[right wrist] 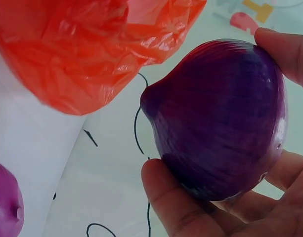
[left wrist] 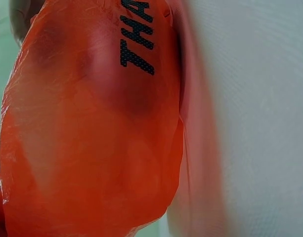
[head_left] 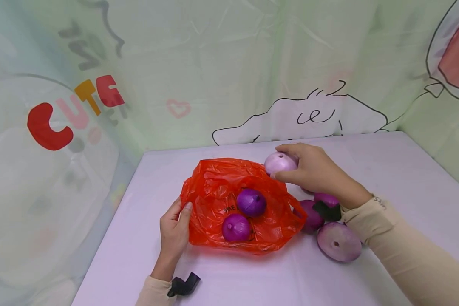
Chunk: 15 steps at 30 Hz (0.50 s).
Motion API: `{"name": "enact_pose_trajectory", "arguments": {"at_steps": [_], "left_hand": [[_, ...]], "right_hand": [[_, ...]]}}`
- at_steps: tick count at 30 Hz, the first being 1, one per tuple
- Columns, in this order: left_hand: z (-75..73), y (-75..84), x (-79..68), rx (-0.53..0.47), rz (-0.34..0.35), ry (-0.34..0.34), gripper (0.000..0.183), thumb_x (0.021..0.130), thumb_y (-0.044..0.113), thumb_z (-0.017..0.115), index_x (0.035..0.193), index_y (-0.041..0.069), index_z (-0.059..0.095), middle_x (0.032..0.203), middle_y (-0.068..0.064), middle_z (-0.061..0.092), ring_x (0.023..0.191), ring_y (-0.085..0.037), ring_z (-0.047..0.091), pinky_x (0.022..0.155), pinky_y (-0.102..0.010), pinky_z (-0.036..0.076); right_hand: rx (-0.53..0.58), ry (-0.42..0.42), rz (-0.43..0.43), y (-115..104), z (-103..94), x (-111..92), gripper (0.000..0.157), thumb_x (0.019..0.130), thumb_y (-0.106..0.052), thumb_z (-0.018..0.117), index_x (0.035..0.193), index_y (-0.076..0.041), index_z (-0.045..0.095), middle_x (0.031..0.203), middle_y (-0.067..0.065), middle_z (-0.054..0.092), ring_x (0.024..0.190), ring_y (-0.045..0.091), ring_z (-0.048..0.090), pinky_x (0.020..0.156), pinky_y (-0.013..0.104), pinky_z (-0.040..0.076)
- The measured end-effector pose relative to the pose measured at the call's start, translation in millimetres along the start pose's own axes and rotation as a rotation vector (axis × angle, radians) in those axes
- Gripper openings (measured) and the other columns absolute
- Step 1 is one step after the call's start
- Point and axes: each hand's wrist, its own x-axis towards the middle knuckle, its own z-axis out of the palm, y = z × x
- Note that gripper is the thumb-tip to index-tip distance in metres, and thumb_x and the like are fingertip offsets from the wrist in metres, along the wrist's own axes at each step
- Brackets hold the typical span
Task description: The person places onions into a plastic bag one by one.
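Note:
A red plastic bag (head_left: 210, 180) lies spread with its mouth toward me, two purple onions (head_left: 251, 202) resting inside on its lower film. At its left edge my left hand (head_left: 175, 233) pinches the rim, thumb in front and fingers behind. My right hand (head_left: 311, 168) holds another onion (head_left: 279, 163) over the bag's far right edge. In the right wrist view, fingers and thumb curl round this dark purple onion (right wrist: 215, 123), its pointed tip turned toward the bag (right wrist: 77, 64). Bag film (left wrist: 92, 168) with black lettering fills much of the left wrist view.
Several more onions lie on the white table right of the bag, the nearest onion (head_left: 339, 242) showing its pale base. Part of them is hidden by the right forearm. A printed cloth backdrop (head_left: 229, 85) stands behind the table. Black straps hang at both wrists.

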Motion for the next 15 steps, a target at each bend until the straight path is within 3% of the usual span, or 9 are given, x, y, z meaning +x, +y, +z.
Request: {"name": "enact_pose_trajectory", "arguments": {"at_steps": [15], "left_hand": [[0.7,-0.1,0.1,-0.018,-0.011,-0.005,0.035,0.107,0.012,0.059,0.140,0.004,0.066,0.145,-0.006,0.063,0.129,-0.027,0.063,0.096,-0.027,0.057]], "right_hand": [[0.054,-0.022,-0.067,-16.7,17.3,4.2,0.065,0.087,-0.023,0.081,0.145,-0.001,0.059,0.135,0.018,0.065,0.116,0.034,0.063,0.094,0.053,0.059]]}}
